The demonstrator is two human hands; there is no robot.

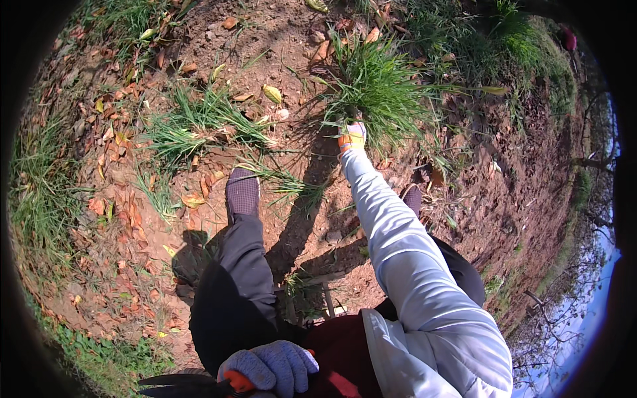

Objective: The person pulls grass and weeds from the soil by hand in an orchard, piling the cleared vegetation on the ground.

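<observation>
My right hand (352, 135), in a white, yellow and orange glove, is closed at the base of a green grass clump (380, 89). The blades hide most of its fingers. At the bottom, close to my lap, my left hand (273, 368) wears a blue-grey knitted glove. It is wrapped around a cutting tool (174, 382) with dark pointed blades directed left; orange shows beside the fingers. Loose cut grass (199, 129) lies on the soil ahead of my left shoe (243, 191). A smaller bunch of grass (288, 184) rests between my feet.
Reddish bare soil (293, 219) carries scattered dry leaves (193, 200). Beneath me, between my legs, is a wooden frame (326, 298). Taller grass grows at upper right (517, 37) and along the left rim (40, 199). Bare branches (545, 308) stand against sky at the right.
</observation>
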